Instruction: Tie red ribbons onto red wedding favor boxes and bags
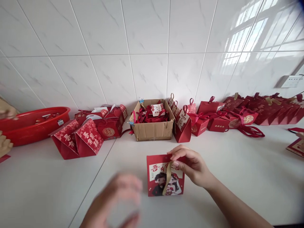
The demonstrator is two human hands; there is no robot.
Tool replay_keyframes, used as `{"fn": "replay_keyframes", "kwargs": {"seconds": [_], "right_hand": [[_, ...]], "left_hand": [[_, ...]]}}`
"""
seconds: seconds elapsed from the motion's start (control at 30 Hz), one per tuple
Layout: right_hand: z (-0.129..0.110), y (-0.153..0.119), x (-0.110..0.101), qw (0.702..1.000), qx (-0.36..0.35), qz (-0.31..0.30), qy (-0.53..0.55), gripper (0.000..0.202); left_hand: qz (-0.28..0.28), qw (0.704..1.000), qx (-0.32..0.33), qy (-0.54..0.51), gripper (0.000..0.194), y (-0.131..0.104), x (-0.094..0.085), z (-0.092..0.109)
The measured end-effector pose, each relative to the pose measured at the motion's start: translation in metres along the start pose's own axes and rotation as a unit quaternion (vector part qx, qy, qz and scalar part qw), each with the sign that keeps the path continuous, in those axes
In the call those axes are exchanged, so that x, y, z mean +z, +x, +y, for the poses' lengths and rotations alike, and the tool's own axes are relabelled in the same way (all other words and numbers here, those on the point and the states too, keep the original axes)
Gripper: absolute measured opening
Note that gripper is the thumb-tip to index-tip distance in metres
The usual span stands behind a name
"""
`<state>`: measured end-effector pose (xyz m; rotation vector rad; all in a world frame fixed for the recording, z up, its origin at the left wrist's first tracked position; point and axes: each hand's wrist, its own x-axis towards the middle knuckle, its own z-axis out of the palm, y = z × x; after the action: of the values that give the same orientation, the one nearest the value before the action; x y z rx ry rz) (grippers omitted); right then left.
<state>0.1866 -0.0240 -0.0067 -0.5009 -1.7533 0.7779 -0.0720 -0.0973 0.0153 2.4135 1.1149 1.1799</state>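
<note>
A red gift box (pixel 154 186) with a cartoon bride and groom on its front stands upright in front of me. My right hand (pixel 190 163) pinches its top edge between thumb and fingers. A gold ribbon (pixel 168 177) hangs from there down the front of the box. To the left of the box, my left hand (pixel 118 196) is blurred by motion. Its thumb and fingers are apart, with nothing visible between them, and it does not touch the box.
An open cardboard box (pixel 153 130) of red ribbons stands by the wall. Finished-looking red gift boxes (pixel 219 123) line the right. Two folded red boxes (pixel 78 139) and a red basin (pixel 35 126) are left. Another person's hand (pixel 4 144) shows at the left edge.
</note>
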Motion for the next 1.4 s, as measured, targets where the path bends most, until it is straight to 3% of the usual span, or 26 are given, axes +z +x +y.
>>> {"fn": "replay_keyframes", "kwargs": {"seconds": [0.07, 0.1, 0.2, 0.27, 0.4, 0.6, 1.4], "right_hand": [[0.002, 0.000, -0.002, 1.000, -0.002, 0.005, -0.015, 0.010], [0.003, 0.000, -0.003, 1.000, -0.001, 0.008, -0.021, 0.010], [0.004, 0.000, -0.005, 1.000, 0.013, 0.011, -0.017, 0.009], [0.004, 0.000, -0.005, 1.000, 0.022, 0.016, -0.011, 0.008], [0.001, 0.000, 0.000, 0.994, -0.002, 0.061, -0.088, 0.006], [-0.003, -0.005, 0.008, 0.947, -0.094, 0.087, -0.293, 0.019], [0.000, -0.011, 0.003, 0.947, -0.091, 0.041, -0.304, 0.021]], "left_hand": [[0.086, 0.995, -0.042, -0.006, 0.046, 0.028, 0.011, -0.006], [0.089, 0.993, -0.068, -0.024, 0.046, 0.042, 0.018, -0.008], [-0.006, 0.983, -0.107, -0.151, 0.029, 0.073, 0.043, -0.013], [-0.042, 0.963, -0.142, -0.223, 0.018, 0.082, 0.056, -0.015], [0.003, 0.943, -0.185, -0.278, 0.018, 0.080, 0.071, -0.019], [0.048, 0.947, -0.155, -0.276, 0.014, 0.071, 0.077, -0.018], [0.048, 0.941, -0.144, -0.303, 0.016, 0.064, 0.080, -0.015]]}}
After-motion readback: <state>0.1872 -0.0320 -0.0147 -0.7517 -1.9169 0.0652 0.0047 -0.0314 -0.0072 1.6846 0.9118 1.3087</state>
